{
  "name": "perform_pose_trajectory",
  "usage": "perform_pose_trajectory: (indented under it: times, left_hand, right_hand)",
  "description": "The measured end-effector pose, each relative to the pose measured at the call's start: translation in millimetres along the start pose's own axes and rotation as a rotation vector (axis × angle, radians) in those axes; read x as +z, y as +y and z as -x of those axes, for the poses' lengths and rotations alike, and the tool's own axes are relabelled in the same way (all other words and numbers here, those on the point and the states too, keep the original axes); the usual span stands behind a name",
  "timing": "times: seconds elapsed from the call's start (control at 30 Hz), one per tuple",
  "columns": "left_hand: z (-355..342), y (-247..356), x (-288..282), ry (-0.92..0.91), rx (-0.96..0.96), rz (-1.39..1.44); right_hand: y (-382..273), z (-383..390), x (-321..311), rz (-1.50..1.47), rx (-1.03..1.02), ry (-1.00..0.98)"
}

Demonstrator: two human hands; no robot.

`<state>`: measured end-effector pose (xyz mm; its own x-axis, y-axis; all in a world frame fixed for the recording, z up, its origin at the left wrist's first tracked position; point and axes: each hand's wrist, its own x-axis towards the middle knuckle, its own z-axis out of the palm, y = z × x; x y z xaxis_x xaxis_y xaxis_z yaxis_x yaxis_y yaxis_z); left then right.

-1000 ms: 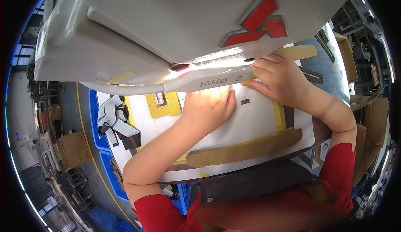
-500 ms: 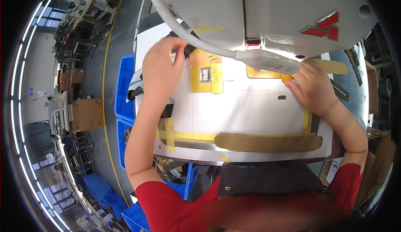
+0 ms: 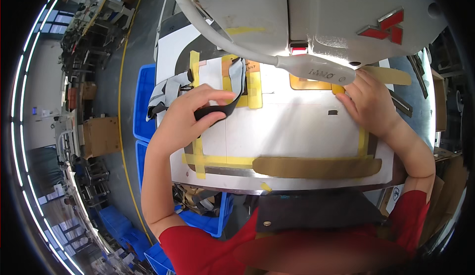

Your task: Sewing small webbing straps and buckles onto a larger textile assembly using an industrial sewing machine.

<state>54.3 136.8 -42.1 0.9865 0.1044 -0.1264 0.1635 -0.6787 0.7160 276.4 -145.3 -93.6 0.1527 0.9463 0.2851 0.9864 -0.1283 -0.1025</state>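
Note:
My left hand (image 3: 185, 114) has its thumb and fingers closed on a black and grey strap (image 3: 231, 108), which curves up over the left yellow template (image 3: 255, 94). That template lies flat on the white work surface and its middle is partly covered. My right hand (image 3: 368, 99) rests under the lamp head, its thumb and fingers closed at the end of a second yellow plate (image 3: 316, 85). Some of its fingertips are hidden by the white lamp (image 3: 316, 70). More grey and black straps (image 3: 170, 91) lie at the left edge, beside my left wrist.
A large white sewing machine (image 3: 336, 18) overhangs the far side. A brown strip (image 3: 316, 168) lies along the near edge by yellow tape (image 3: 222, 160). Blue bins (image 3: 146, 102) stand to the left; another bin (image 3: 225, 215) below holds straps.
My left hand has come down and nearer, bringing the strap out across the left template. My right hand stays at the second yellow plate.

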Motion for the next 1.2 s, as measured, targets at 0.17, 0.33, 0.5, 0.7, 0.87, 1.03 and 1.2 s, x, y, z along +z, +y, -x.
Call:
perform_pose_trajectory:
  times: [0.17,0.33,0.5,0.7,0.87,1.03,1.2]
  left_hand:
    - [18.2,-3.2,10.9,0.273,-0.222,-0.371]
    - [1.0,4.9,52.4,0.573,0.241,-0.681]
    - [-27.4,-3.4,56.6,0.418,0.222,-0.651]
    - [-18.0,-35.1,-32.3,0.987,-0.182,-0.016]
    - [-4.7,20.4,-8.0,0.892,0.186,0.025]
    - [-59.9,32.0,91.9,0.257,0.178,-0.120]
    - [-104.2,18.3,107.0,0.294,0.016,0.087]
  right_hand:
    - [0.8,1.1,1.8,0.020,0.005,0.015]
    - [-0.5,1.9,3.4,0.029,0.002,0.015]
    - [0.1,2.1,2.3,0.021,0.008,0.023]
    - [2.2,3.9,7.2,0.037,-0.036,0.042]
    - [2.7,3.0,5.2,0.014,-0.026,0.093]
    - [4.1,2.8,7.8,-0.059,-0.028,0.107]
    - [6.4,4.8,12.9,-0.063,-0.024,0.113]
